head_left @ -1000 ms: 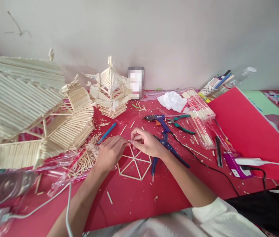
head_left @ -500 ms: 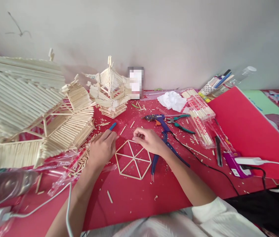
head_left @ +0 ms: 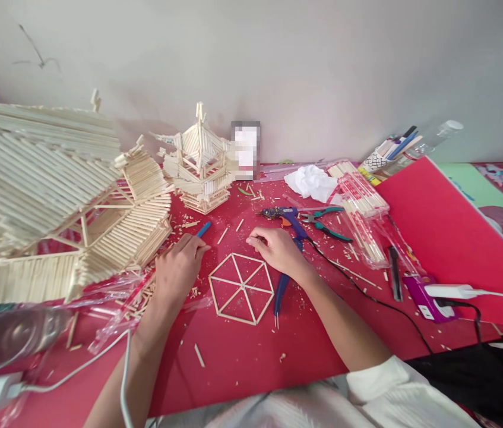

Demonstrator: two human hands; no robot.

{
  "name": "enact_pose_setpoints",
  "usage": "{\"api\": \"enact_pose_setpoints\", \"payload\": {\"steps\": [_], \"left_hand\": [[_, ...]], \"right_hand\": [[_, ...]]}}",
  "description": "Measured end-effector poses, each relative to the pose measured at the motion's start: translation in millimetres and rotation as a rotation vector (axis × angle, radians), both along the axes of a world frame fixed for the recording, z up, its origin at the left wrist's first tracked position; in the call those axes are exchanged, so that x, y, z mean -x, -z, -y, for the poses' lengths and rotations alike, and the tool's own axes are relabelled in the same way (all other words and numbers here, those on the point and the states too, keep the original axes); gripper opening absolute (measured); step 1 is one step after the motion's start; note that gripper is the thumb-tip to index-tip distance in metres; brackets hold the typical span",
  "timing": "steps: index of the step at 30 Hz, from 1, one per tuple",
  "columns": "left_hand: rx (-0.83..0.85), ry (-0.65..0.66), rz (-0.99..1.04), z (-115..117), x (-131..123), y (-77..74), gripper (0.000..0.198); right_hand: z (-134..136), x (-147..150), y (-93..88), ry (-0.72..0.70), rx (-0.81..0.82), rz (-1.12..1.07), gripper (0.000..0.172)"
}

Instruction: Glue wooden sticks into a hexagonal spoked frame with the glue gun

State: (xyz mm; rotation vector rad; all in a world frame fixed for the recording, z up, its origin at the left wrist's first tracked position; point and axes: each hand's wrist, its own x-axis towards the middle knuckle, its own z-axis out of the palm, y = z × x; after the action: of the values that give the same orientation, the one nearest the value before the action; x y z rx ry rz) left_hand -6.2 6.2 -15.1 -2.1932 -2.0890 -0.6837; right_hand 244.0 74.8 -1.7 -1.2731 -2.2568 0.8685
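Observation:
A flat six-sided frame (head_left: 243,286) of thin wooden sticks, with spokes meeting at its centre, lies on the red tabletop. My left hand (head_left: 177,267) is off its upper left side, fingers curled and the thumb side pressed together; whatever might be in them is hidden. Just behind these fingers rests a blue pen-like stick (head_left: 203,229). Beside the frame's upper right corner is my right hand (head_left: 275,249), also closed, thumb against bent fingers, with no visible object between them. Blue-handled pliers (head_left: 281,292) lie partly under the right forearm.
A small stick pagoda (head_left: 202,160) stands behind; a larger stick building (head_left: 32,178) fills the left. To the right lie a glue gun (head_left: 289,217), green-handled cutters (head_left: 329,229), bundled chopsticks (head_left: 360,202), a box cutter (head_left: 395,273) and a purple power strip (head_left: 429,300). Wood scraps are scattered around.
Both hands have drawn away from the hexagonal frame, the left hand to the left and the right hand slightly right. The frame's upper edge now shows fully.

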Motion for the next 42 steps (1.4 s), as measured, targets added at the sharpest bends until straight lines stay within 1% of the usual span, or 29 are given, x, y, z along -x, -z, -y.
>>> {"api": "enact_pose_setpoints", "payload": {"steps": [2,7,12,17,20,22,25,28,29,32,34,35,37,39,41,42], "left_hand": [[0.012,0.003,0.004,0,0,-0.4,0.017],[-0.007,-0.015,0.038,0,1,-0.5,0.029],[-0.003,-0.007,0.067,-1,0,-0.4,0.017],[0.05,0.006,0.059,-1,-2,-1.9,0.015],[0.065,0.019,0.129,-2,-2,-1.9,0.018],[0.045,0.085,0.237,-3,-1,-2.1,0.019],[-0.002,0.226,0.453,-5,-1,-4.7,0.019],[0.0,0.291,0.627,-4,-4,-9.1,0.017],[0.004,0.302,0.67,-3,-5,-10.5,0.017],[-0.003,0.329,0.765,-1,-8,-12.2,0.017],[-0.023,0.334,0.801,-1,-9,-11.4,0.018],[-0.034,0.327,0.811,-1,-9,-10.7,0.018],[-0.051,0.299,0.812,-2,-9,-9.2,0.017],[-0.046,0.285,0.773,-3,-7,-8.2,0.016],[-0.004,0.341,0.695,-5,-5,-7.7,0.014],[0.029,0.403,0.646,-5,-4,-7.3,0.013]], "right_hand": [[-1,-1,0.0,0.004,-0.027,0.035,0.038],[-3,-4,0.5,-0.013,-0.052,0.127,0.037],[-2,-4,0.7,-0.016,-0.046,0.158,0.035],[-3,-3,2.2,-0.014,-0.044,0.159,0.035],[-3,-4,2.2,-0.017,-0.046,0.15,0.034],[-3,-3,0.7,-0.023,-0.029,0.132,0.032],[-1,-2,-3.4,-0.061,0.062,0.046,0.026],[5,4,-5.5,-0.121,0.24,-0.12,0.017],[8,7,-5.0,-0.147,0.314,-0.183,0.019],[17,15,-0.3,-0.262,0.584,-0.333,0.035],[20,19,2.7,-0.344,0.739,-0.374,0.04],[21,19,3.2,-0.378,0.792,-0.38,0.041],[20,19,1.4,-0.433,0.85,-0.375,0.041],[18,16,-3.2,-0.451,0.847,-0.352,0.038],[14,12,-8.8,-0.408,0.772,-0.3,0.03],[12,9,-11.3,-0.371,0.708,-0.264,0.026]]}}
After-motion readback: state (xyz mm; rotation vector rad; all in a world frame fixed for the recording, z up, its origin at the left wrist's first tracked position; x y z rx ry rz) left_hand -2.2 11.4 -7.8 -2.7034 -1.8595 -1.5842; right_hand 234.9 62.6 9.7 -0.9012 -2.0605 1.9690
